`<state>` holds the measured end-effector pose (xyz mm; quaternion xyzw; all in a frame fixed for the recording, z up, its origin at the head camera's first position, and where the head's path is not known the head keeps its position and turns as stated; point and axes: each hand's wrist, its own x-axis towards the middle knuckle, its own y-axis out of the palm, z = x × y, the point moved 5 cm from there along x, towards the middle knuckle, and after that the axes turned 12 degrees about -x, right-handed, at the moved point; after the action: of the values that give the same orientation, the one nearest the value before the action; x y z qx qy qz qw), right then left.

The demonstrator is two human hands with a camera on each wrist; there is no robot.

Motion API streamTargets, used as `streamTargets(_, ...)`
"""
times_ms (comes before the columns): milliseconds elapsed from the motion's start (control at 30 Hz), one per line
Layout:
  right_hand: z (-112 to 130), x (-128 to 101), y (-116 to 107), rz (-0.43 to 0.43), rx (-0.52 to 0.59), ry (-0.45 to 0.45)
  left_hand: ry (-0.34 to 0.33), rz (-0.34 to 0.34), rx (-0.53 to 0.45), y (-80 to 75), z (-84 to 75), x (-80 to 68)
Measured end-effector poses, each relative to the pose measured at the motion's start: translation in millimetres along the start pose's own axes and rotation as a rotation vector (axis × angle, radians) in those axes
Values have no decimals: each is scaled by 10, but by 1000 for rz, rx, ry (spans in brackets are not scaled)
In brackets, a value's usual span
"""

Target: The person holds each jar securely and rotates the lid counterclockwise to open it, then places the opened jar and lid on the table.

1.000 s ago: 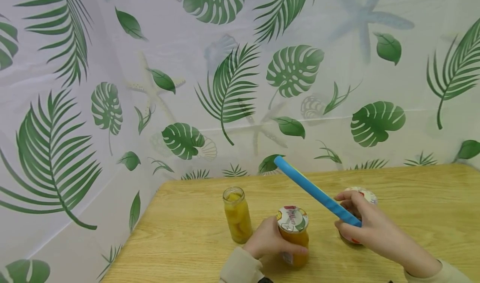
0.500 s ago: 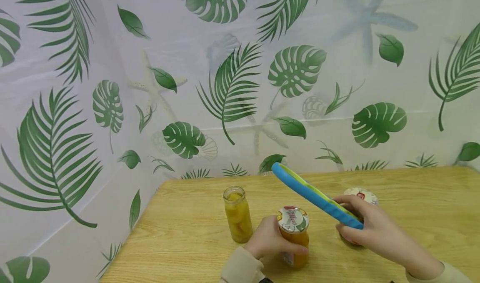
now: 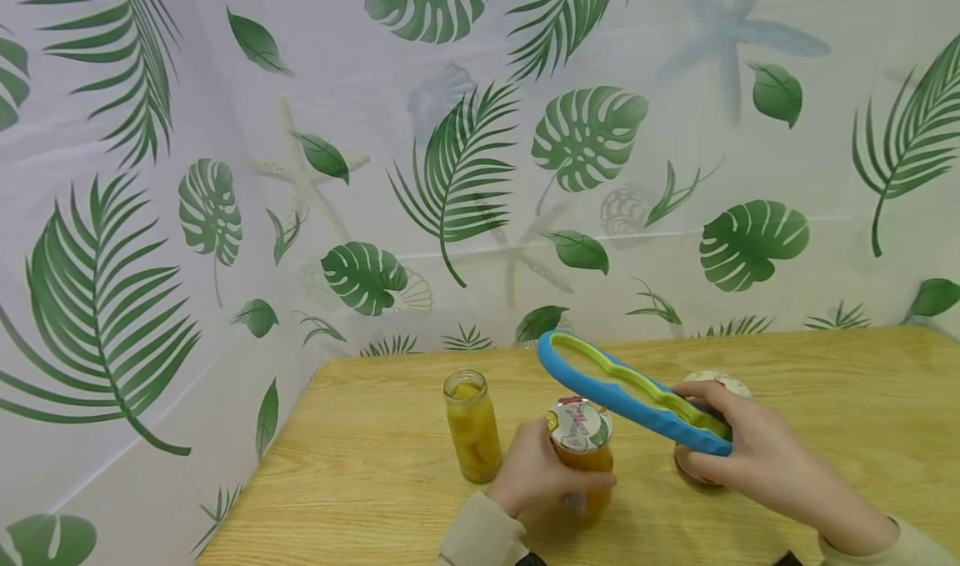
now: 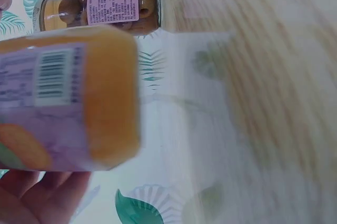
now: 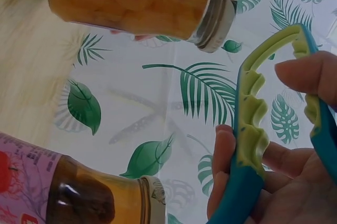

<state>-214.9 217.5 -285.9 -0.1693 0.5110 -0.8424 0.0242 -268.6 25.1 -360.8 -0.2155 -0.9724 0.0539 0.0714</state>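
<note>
My left hand [image 3: 536,470] grips a lidded glass jar of orange fruit pieces [image 3: 580,424] around its side. In the left wrist view the base of this jar [image 4: 113,108] hangs above the table, with a barcode label showing. A blue and yellow-green jar opener [image 3: 600,395] is held by one end in my right hand [image 3: 757,458]. Its toothed loop points up and left, with the far end behind the jar's lid. Thumb and fingers lie on both arms of the opener [image 5: 250,108] in the right wrist view.
An unlidded jar of yellow fruit [image 3: 476,437] stands left of my left hand. Behind my right hand is another lidded jar [image 3: 723,380], brown inside with a purple label [image 4: 113,3]. The wooden table [image 3: 360,449] meets a leaf-patterned sheet [image 3: 465,299] at the back.
My left hand has raised the orange fruit jar slightly. In my right hand the jar opener has turned from edge-on, so its loop now faces the camera.
</note>
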Motion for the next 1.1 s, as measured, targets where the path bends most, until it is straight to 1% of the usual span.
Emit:
streamTargets(67, 5, -5, -10, -3, -7, -5, 39, -32, -17, -9, -28, 1)
streamTargets(133, 12, -11, -19, -6, -11, -10, 103, -53, -37, -14, -70, 0)
streamTargets(267, 34, -21, -42, -19, -32, -29, 238, -85, -44, -30, -156, -15)
streamTargets(300, 41, -22, -46, -23, -40, -33, 261, -91, -48, -35, -174, -21)
streamTargets(400, 60, -28, -52, -27, -55, -45, 295, -121, -47, -52, -204, -44)
streamTargets(467, 74, -30, -50, -24, -59, -52, 300, -146, -41, -63, -218, -60)
streamTargets(533, 87, -34, -47, -25, -66, -58, 284, -174, -32, -65, -308, -110)
streamTargets(633, 103, -38, -37, -17, -77, -58, 265, -211, -16, -73, -322, -119)
streamTargets(700, 109, -42, -25, -15, -84, -58, 256, -234, 1, -77, -324, -123)
streamTargets(767, 117, -47, -15, -17, -94, -62, 274, -252, 19, -85, -250, -92)
streamTargets(933, 135, -53, -7, -49, -113, -91, 304, -298, 54, -98, -259, -106)
streamTargets(1100, 149, -60, 0, -63, -147, -94, 298, -327, 65, -105, -259, -110)
